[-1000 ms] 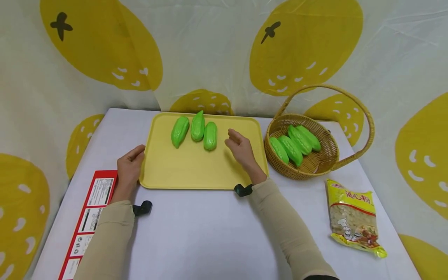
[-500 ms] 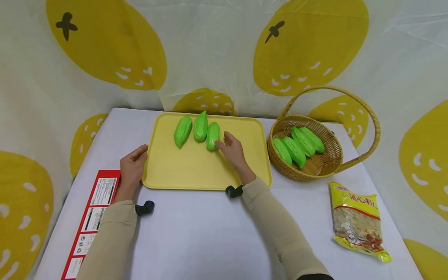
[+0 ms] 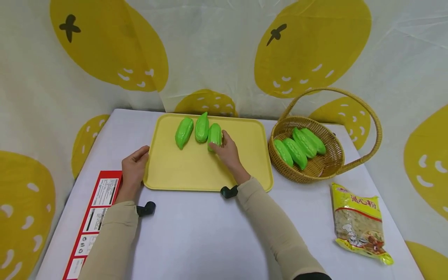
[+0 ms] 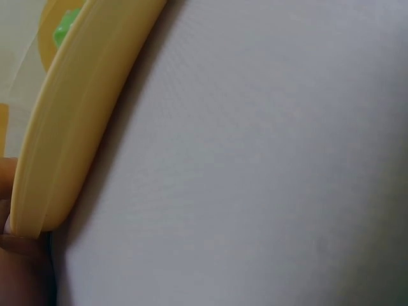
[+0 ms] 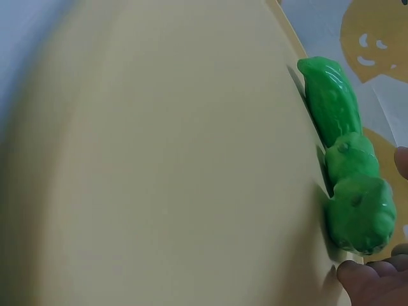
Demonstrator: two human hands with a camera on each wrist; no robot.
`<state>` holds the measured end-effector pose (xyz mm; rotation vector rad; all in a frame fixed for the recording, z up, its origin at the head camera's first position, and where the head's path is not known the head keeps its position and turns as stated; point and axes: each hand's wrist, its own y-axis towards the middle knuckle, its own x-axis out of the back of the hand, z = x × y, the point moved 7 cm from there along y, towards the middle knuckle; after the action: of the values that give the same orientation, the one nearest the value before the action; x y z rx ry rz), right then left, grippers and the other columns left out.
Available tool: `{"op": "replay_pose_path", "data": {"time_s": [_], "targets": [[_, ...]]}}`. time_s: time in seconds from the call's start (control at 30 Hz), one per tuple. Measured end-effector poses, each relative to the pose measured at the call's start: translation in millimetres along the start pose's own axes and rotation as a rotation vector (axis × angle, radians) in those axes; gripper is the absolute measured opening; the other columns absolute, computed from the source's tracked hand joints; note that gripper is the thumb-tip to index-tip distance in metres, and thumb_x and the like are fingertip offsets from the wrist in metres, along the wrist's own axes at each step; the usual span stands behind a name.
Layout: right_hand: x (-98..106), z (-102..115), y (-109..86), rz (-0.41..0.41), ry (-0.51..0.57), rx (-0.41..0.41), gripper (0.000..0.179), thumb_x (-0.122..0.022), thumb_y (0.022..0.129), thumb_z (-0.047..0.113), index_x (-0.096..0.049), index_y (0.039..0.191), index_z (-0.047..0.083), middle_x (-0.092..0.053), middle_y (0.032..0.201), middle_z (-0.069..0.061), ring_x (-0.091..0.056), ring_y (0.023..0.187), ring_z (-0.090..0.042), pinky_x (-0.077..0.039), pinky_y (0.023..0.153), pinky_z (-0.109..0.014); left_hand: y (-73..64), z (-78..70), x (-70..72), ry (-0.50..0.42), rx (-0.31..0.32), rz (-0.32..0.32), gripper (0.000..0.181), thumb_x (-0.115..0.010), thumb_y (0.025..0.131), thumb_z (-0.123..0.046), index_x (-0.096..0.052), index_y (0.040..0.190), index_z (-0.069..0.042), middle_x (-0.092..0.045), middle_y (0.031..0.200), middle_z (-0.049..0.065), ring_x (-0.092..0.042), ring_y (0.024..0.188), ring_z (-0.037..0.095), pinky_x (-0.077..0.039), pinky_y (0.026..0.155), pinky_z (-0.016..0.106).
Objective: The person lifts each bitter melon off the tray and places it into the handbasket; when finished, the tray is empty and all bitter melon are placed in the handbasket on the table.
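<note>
Three glossy green bitter melons lie at the back of a yellow tray (image 3: 182, 175). My right hand (image 3: 228, 153) is at the rightmost bitter melon (image 3: 215, 133), its thumb over the near end and its fingers along the right side. In the right wrist view, that bitter melon (image 5: 362, 217) sits between the thumb and the fingertips (image 5: 357, 274), which have not closed round it. The middle bitter melon (image 3: 202, 128) and the left one (image 3: 184, 132) are beside it. At the tray's left edge, my left hand (image 3: 134, 167) pinches the rim, partly visible in the left wrist view.
Right of the tray stands a wicker basket (image 3: 334, 151) with a tall handle, holding several green bitter melons (image 3: 295, 152). A yellow pasta bag (image 3: 360, 223) lies nearer on the right. A red-and-white box (image 3: 94, 217) lies at left, partly under the left forearm.
My right hand has moved left across the tray to the rightmost bitter melon. My left hand stays at the tray's edge. The whole head view has shifted slightly.
</note>
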<state>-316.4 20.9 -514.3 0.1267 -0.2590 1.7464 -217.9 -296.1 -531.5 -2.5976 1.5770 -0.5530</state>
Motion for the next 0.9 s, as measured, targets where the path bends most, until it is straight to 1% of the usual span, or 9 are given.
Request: {"op": "replay_pose_path", "data": {"time_s": [0.13,0.23,0.43,0.5,0.9], "targets": [[-2.0,0.9,0.3,-0.006,-0.049,0.020,0.086,-0.070,0.097,0.023,-0.017,0.163,0.003,-0.024,0.170,-0.015,-0.027,0.156,-0.030,-0.032,0.126,-0.041,-0.7,0.6,-0.5,0.008,0.001,0.006,0.039,-0.053,0.107,-0.021,-0.059,0.145,-0.020,-0.055,0.153,-0.001,-0.048,0.143,0.012,-0.044,0.117,0.031],[-3.1,1.8,1.1,-0.003,-0.086,0.040,0.086,-0.070,0.097,0.023,-0.019,0.162,0.002,-0.030,0.167,-0.016,-0.033,0.153,-0.029,-0.035,0.124,-0.041,-1.0,-0.2,-0.1,0.002,-0.008,0.004,0.039,-0.053,0.107,-0.020,-0.059,0.145,-0.019,-0.056,0.152,0.000,-0.049,0.142,0.013,-0.044,0.117,0.031],[-4.3,2.4,2.9,-0.002,-0.221,0.049,0.085,-0.070,0.097,0.024,-0.020,0.163,0.005,-0.033,0.166,-0.016,-0.034,0.152,-0.030,-0.033,0.125,-0.043,0.7,1.5,-0.5,-0.002,-0.016,0.003,0.038,-0.053,0.107,-0.020,-0.060,0.144,-0.020,-0.057,0.152,-0.001,-0.051,0.141,0.012,-0.046,0.115,0.028],[-4.5,2.3,3.0,0.000,-0.250,0.046,0.084,-0.069,0.098,0.023,-0.020,0.163,0.005,-0.033,0.166,-0.017,-0.035,0.152,-0.030,-0.033,0.125,-0.043,1.5,2.6,-0.8,-0.003,-0.019,0.003,0.038,-0.053,0.107,-0.020,-0.060,0.144,-0.020,-0.057,0.152,0.000,-0.050,0.141,0.012,-0.046,0.115,0.028],[0.8,2.0,0.4,-0.009,-0.278,0.035,0.079,-0.066,0.100,0.024,-0.022,0.163,0.006,-0.042,0.160,-0.019,-0.044,0.145,-0.032,-0.039,0.121,-0.045,1.5,2.0,0.5,0.003,-0.021,-0.001,0.038,-0.053,0.107,-0.019,-0.060,0.144,-0.019,-0.057,0.152,-0.001,-0.050,0.141,0.011,-0.045,0.116,0.030]]}}
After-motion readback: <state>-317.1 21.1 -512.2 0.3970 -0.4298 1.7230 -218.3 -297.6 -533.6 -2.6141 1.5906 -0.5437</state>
